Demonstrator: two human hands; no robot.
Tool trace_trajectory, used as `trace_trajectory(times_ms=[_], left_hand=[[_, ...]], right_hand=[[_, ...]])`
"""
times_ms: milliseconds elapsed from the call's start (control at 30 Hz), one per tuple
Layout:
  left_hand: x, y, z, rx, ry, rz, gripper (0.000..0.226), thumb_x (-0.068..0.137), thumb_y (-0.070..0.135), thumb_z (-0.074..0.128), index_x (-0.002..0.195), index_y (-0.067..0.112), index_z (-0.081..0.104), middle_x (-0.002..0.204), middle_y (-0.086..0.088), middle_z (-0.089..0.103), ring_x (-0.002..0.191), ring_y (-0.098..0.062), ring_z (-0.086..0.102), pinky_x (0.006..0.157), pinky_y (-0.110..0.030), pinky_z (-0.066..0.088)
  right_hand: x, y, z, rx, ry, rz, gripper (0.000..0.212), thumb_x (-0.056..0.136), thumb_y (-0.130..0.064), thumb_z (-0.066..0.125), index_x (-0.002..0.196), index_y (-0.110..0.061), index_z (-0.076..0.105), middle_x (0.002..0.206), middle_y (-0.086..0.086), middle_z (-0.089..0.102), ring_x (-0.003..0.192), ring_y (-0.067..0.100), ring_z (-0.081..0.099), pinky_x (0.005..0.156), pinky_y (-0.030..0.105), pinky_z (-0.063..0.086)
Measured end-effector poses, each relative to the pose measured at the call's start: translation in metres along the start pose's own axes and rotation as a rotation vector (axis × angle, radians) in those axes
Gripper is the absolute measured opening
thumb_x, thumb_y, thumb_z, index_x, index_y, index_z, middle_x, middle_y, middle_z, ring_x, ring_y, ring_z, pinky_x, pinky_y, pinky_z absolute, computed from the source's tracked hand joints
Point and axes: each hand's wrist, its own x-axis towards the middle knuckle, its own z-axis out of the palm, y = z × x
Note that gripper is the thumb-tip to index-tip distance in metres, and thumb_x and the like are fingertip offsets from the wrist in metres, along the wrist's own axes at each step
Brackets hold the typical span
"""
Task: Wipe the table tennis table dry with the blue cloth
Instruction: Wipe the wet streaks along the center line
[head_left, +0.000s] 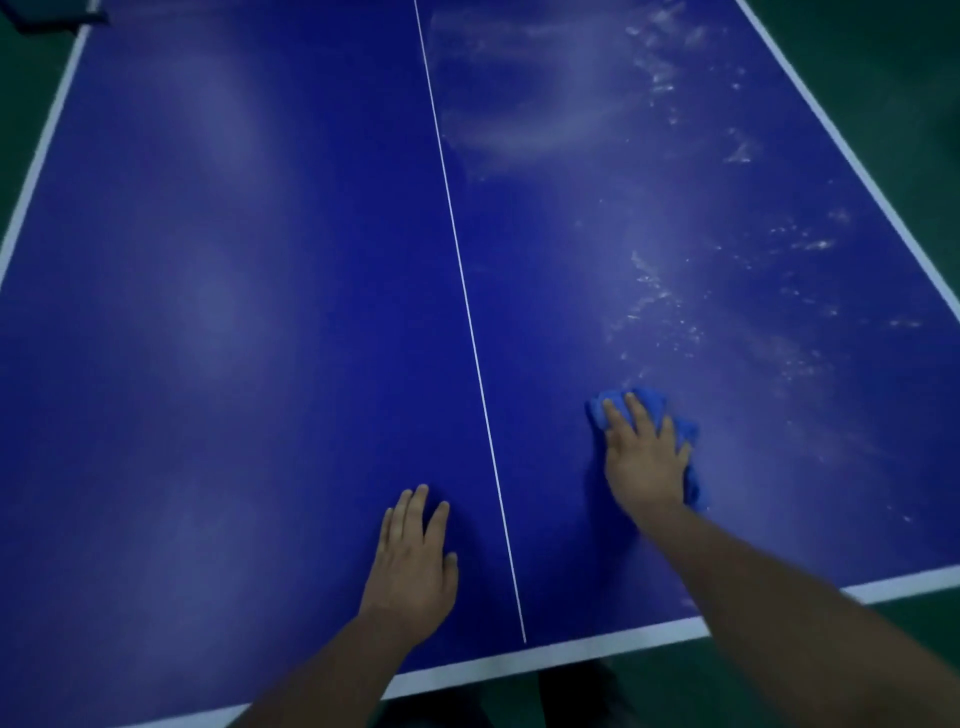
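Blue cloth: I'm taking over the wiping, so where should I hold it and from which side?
Probably best from above, palm down on its bunched middle, as the right hand does: the blue cloth lies crumpled and low on the table, with no raised edge to pinch.

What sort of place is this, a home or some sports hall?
Probably an indoor sports hall or games room: a blue table tennis table with a white centre line and white edge lines stands on dark green flooring.

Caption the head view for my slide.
Right hand presses blue cloth on wet table; left hand rests flat.
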Motion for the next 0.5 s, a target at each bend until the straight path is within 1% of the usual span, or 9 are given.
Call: trace_trajectory(times_ms=[67, 100, 133, 200, 267, 333, 400, 433, 500], left_hand=[[-0.003, 0.018, 0.000, 0.011, -0.037, -0.012, 0.063, 0.104, 0.038, 0.038, 0.160, 0.018, 0.014, 0.167, -0.007, -0.007, 0.153, -0.023, -0.011, 0.117, -0.035, -0.016], [-0.004, 0.027, 0.000, 0.014, -0.050, -0.024, 0.064, 0.105, 0.040, 0.036, 0.160, 0.020, 0.012, 0.167, -0.006, -0.008, 0.153, -0.023, -0.013, 0.118, -0.034, -0.016], [-0.003, 0.035, 0.001, 0.018, -0.058, -0.038, 0.065, 0.105, 0.043, 0.035, 0.160, 0.021, 0.010, 0.167, -0.005, -0.009, 0.153, -0.023, -0.013, 0.118, -0.035, -0.015], [-0.002, 0.045, 0.004, 0.036, -0.081, -0.067, 0.068, 0.104, 0.047, 0.035, 0.160, 0.021, 0.007, 0.167, -0.005, -0.010, 0.153, -0.024, -0.015, 0.120, -0.037, -0.012], [0.000, 0.050, 0.007, 0.054, -0.124, -0.087, 0.071, 0.103, 0.048, 0.037, 0.160, 0.022, 0.003, 0.167, -0.005, -0.013, 0.153, -0.025, -0.018, 0.120, -0.037, -0.011], [0.001, 0.047, 0.005, 0.053, -0.176, -0.084, 0.075, 0.102, 0.050, 0.039, 0.160, 0.024, 0.001, 0.166, -0.004, -0.017, 0.152, -0.023, -0.019, 0.121, -0.037, -0.009], [0.003, 0.042, -0.001, 0.044, -0.239, -0.075, 0.079, 0.101, 0.051, 0.045, 0.160, 0.026, -0.001, 0.166, -0.002, -0.020, 0.152, -0.022, -0.020, 0.124, -0.038, -0.003], [0.004, 0.040, -0.006, 0.043, -0.275, -0.070, 0.080, 0.100, 0.049, 0.048, 0.160, 0.028, -0.002, 0.165, 0.000, -0.022, 0.152, -0.022, -0.020, 0.125, -0.039, 0.000], [0.007, 0.036, -0.015, 0.048, -0.345, -0.053, 0.081, 0.101, 0.045, 0.050, 0.160, 0.031, -0.004, 0.165, 0.002, -0.024, 0.152, -0.020, -0.021, 0.126, -0.040, 0.004]], right_hand=[[0.005, 0.001, -0.002, 0.037, -0.082, 0.025, 0.052, 0.106, -0.031, 0.038, 0.156, -0.040, 0.026, 0.167, -0.012, 0.012, 0.150, 0.035, 0.015, 0.116, 0.063, 0.017], [-0.002, -0.007, 0.003, 0.026, -0.088, -0.021, 0.055, 0.104, -0.030, 0.044, 0.155, -0.041, 0.028, 0.167, -0.011, 0.013, 0.150, 0.036, 0.018, 0.114, 0.065, 0.020], [-0.016, -0.017, 0.011, -0.025, -0.051, -0.134, 0.059, 0.098, -0.029, 0.057, 0.152, -0.041, 0.036, 0.165, -0.008, 0.023, 0.146, 0.038, 0.029, 0.109, 0.068, 0.027], [-0.062, -0.036, 0.039, -0.114, -0.099, -0.416, 0.069, 0.078, -0.033, 0.076, 0.141, -0.042, 0.051, 0.155, -0.005, 0.044, 0.133, 0.038, 0.049, 0.095, 0.070, 0.042], [-0.107, -0.039, 0.056, -0.145, -0.173, -0.667, 0.064, 0.080, -0.041, 0.067, 0.141, -0.043, 0.048, 0.154, -0.008, 0.045, 0.134, 0.034, 0.047, 0.096, 0.065, 0.043], [-0.120, -0.027, 0.055, -0.155, -0.232, -0.799, 0.059, 0.083, -0.041, 0.051, 0.141, -0.044, 0.045, 0.154, -0.011, 0.043, 0.136, 0.031, 0.046, 0.100, 0.060, 0.040], [-0.108, -0.008, 0.051, -0.254, -0.299, -0.766, 0.064, 0.077, -0.039, 0.059, 0.139, -0.044, 0.047, 0.152, -0.011, 0.047, 0.133, 0.030, 0.051, 0.097, 0.059, 0.044], [-0.097, 0.000, 0.045, -0.278, -0.317, -0.704, 0.069, 0.074, -0.036, 0.066, 0.139, -0.044, 0.047, 0.152, -0.010, 0.048, 0.132, 0.032, 0.053, 0.094, 0.063, 0.048], [-0.070, 0.012, 0.029, -0.190, -0.285, -0.544, 0.073, 0.082, -0.025, 0.068, 0.146, -0.044, 0.039, 0.160, -0.010, 0.035, 0.142, 0.036, 0.040, 0.097, 0.069, 0.044]])
